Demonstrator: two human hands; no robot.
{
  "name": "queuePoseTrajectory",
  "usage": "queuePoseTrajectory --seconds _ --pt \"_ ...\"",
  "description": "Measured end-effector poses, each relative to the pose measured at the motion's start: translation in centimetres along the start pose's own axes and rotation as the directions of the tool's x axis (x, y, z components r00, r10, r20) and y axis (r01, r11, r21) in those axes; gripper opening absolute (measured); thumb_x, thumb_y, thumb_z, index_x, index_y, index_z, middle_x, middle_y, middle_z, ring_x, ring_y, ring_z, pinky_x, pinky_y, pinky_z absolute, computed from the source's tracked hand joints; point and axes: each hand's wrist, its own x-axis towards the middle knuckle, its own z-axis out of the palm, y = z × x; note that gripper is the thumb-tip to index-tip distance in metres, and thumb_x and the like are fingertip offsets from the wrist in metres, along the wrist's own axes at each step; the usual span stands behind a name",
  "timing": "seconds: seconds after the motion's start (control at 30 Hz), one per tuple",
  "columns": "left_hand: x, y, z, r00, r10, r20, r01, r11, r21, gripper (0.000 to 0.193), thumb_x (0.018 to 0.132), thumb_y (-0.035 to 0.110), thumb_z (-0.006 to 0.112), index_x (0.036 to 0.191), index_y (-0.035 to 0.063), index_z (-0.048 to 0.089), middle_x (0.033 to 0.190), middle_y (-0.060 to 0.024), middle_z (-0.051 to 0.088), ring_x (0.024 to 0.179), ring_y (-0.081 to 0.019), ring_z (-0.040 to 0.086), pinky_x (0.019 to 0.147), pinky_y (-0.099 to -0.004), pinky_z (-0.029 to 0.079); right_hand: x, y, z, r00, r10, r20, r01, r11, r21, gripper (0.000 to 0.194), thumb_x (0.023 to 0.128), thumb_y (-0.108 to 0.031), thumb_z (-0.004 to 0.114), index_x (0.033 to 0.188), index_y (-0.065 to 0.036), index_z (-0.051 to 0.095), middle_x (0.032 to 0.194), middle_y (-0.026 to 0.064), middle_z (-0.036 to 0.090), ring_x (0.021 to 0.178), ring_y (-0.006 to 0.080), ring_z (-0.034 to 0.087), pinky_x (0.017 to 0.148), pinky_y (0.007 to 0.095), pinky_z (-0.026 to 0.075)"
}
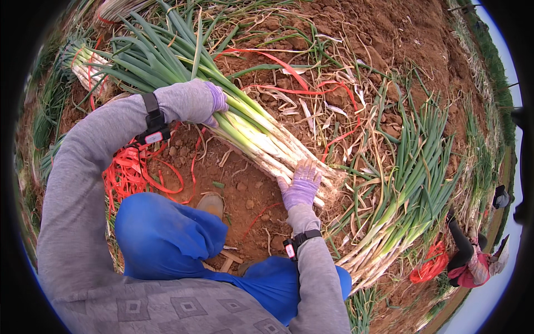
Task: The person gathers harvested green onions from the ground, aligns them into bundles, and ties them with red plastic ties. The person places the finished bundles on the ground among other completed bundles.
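A long bundle of spring onions lies slantwise before me, green leaves at the upper left and roots at the lower right. My left hand, in a purple-and-white glove, grips it where the leaves meet the pale stems; most of its fingers are hidden. Near the roots, my right hand, gloved alike, rests on the white stems with its fingers stretched out. Red plastic ribbon trails over the soil just beyond the bundle.
A heap of red ribbon lies by my left knee. More loose spring onions lie at my right. Tied bundles rest at the upper left. Red-brown soil carries dry leaf scraps. A person crouches far right, near another ribbon heap.
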Motion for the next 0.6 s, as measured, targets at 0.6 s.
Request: queuePoseTrajectory --seconds 0.6 --pt "-2.5 -0.7 0.7 0.827 -0.072 -0.558 -0.083 0.965 -0.248 0.032 0.089 0.024 0.079 0.111 0.0027 0.073 0.099 -0.0193 0.07 0.102 -0.0378 0.067 0.089 -0.046 0.054 0.2 -0.4 1.3 0.996 0.013 -0.092 -0.013 1.0 0.004 0.105 0.097 -0.072 0.049 0.167 -0.002 0.014 0.175 0.0199 0.014 0.162 0.0363 0.014 0.129 0.0582 0.003"
